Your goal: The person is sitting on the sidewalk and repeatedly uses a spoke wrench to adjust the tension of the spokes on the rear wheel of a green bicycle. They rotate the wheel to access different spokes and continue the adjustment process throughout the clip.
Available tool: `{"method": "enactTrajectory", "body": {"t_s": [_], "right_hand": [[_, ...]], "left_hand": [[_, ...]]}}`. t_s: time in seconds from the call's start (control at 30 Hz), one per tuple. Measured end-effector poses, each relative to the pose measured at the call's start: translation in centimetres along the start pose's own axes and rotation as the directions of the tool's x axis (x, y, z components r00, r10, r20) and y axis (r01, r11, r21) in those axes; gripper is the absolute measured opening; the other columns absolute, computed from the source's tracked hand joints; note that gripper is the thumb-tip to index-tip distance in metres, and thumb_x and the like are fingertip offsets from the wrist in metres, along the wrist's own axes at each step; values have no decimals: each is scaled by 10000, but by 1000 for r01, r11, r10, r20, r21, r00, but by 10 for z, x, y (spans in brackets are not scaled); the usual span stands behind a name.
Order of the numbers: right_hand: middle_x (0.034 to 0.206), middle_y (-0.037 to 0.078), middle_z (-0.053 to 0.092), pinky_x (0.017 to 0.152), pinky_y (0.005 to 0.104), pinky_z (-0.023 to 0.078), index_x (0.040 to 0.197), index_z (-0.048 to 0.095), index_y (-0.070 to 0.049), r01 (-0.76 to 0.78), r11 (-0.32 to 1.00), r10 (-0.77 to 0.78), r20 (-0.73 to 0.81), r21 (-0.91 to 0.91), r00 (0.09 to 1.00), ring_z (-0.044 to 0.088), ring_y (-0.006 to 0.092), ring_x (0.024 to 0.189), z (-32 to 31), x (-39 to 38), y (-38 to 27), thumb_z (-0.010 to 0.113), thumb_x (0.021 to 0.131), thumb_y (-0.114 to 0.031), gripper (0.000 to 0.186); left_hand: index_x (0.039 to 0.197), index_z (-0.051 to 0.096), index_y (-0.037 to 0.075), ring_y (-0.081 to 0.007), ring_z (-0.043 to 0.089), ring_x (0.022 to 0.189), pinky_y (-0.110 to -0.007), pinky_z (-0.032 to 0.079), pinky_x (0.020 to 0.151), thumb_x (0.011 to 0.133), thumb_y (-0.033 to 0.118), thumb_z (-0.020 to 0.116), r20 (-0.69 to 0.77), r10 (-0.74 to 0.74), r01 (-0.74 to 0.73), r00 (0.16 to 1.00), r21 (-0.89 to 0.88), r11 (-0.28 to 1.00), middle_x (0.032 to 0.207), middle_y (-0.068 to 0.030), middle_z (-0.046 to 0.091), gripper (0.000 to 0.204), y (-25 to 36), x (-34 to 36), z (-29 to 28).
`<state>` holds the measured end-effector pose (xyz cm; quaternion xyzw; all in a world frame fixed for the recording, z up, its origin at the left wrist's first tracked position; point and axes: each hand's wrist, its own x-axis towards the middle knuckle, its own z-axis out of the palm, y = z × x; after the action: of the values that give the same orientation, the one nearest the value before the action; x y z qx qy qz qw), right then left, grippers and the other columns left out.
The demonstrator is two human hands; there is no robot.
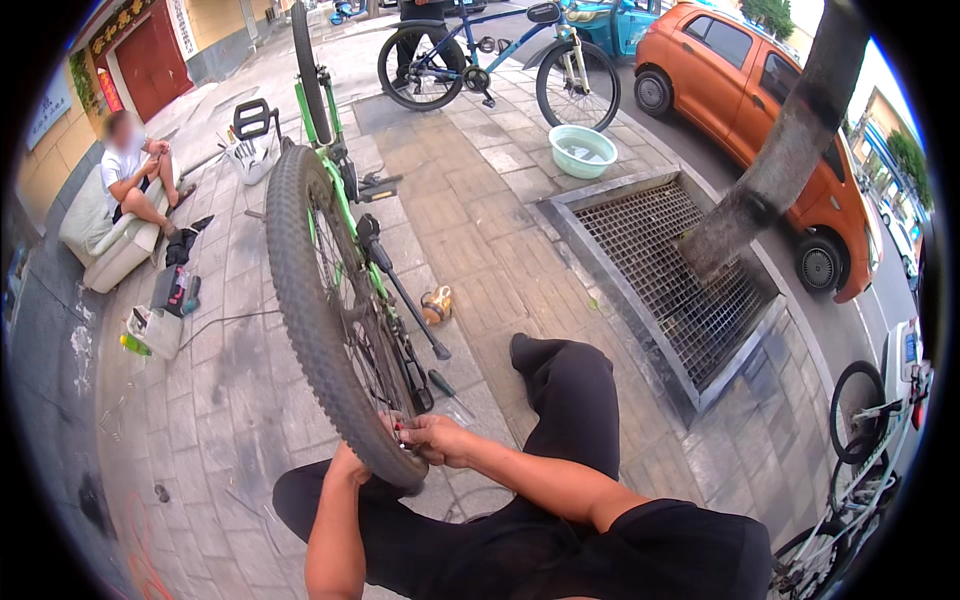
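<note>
An upturned green bicycle stands before me, its knobby tyre close to my body. My left hand is at the lower end of that wheel, its fingers mostly hidden behind the tyre. My right hand has its fingers closed on a small red object beside the rim and spokes; what exactly it is I cannot make out. A green-handled tool lies on the paving just beyond my right hand, near a brown-patterned object.
A seated person is on a sofa at left, near toolboxes. A blue bicycle, basin, tree in a grate, orange car and white bicycle surround the workspace.
</note>
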<state>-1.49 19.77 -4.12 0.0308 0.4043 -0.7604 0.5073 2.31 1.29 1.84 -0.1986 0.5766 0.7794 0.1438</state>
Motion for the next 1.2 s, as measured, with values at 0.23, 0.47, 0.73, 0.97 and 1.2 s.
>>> {"method": "enactTrajectory", "body": {"t_s": [0.23,0.47,0.73,0.97,1.2], "right_hand": [[823,-29,590,364,235,249,1179,600,-90,-80,980,44,198,181,979,370,52,421,11,-17,-18,667,1013,-230,226],[803,-38,563,453,249,347,1172,601,-65,-31,998,21,173,57,985,463,75,521,18,-27,-49,677,992,-190,232],[1079,55,721,610,258,565,1238,641,-59,179,984,-179,2,-7,984,714,152,845,-28,-36,-32,679,967,-239,327],[1117,63,708,366,198,314,1307,599,-85,-90,989,63,206,121,976,403,45,459,-27,9,-11,553,1040,-231,307],[1178,116,689,340,203,319,1388,542,-47,-133,985,104,228,113,968,408,56,447,-74,30,-29,479,1060,-156,351]], "left_hand": [[1308,589,1,-213,711,1019,-359,607,877,959,108,691,329,-55,151,943,-273,950,1174,-114,681,379,5,-14,-17],[1312,616,5,-239,722,1003,-371,603,828,964,104,659,322,-36,93,946,-163,982,1154,-128,700,364,23,5,-10],[1204,708,23,-90,545,624,-263,430,523,994,238,679,367,69,-188,928,299,936,852,-7,683,302,21,20,17],[1450,473,9,-238,715,738,-396,573,591,901,117,693,-608,725,-463,324,566,682,926,-144,738,601,42,-161,-77],[1582,-26,-100,-157,612,733,-311,524,649,896,139,699,-107,523,311,-846,697,646,857,-117,656,1026,81,-685,-140]]}}
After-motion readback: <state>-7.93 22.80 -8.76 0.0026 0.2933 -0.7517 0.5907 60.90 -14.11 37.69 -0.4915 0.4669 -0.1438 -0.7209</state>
